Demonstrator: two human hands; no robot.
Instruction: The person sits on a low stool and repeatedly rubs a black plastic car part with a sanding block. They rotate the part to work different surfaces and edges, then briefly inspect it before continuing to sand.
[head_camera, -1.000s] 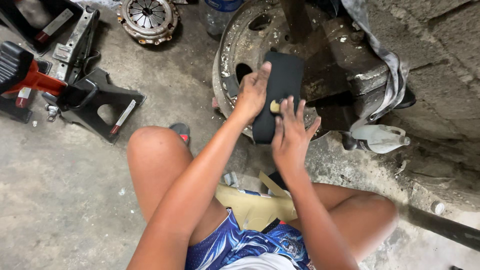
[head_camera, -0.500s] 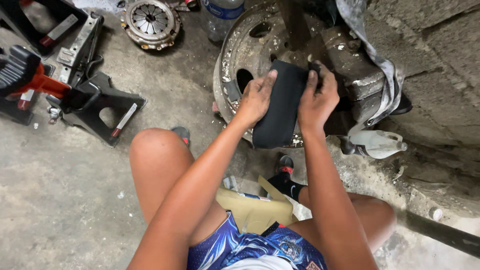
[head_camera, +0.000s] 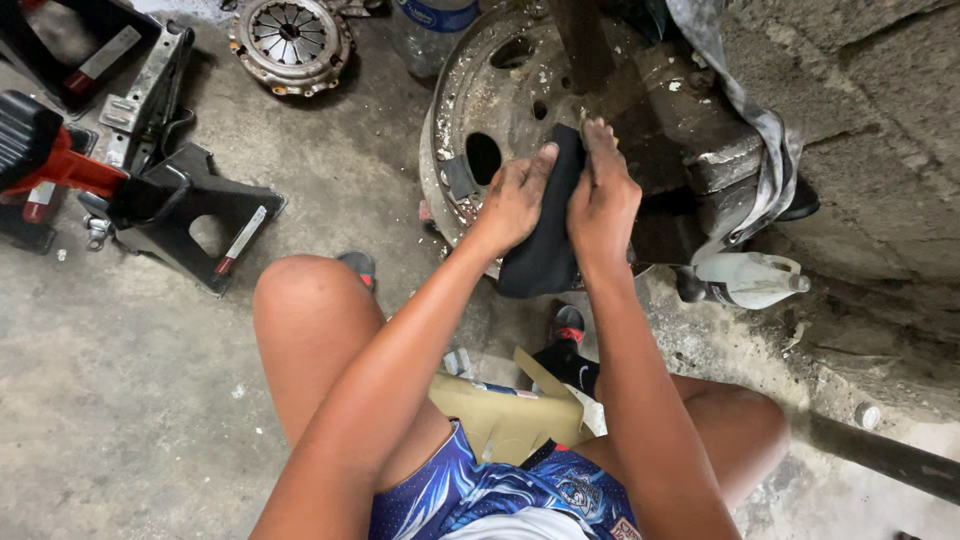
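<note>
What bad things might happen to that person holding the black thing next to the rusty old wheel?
1. The left hand and right hand are bare and grip the black piece right against the rusty wheel rim; a slip might scrape the fingers on its flaking metal.
2. The white spray bottle lies beside the right arm; an elbow could knock it away.
3. Jack stands sit close to the left knee, easy to bump when getting up.
</note>
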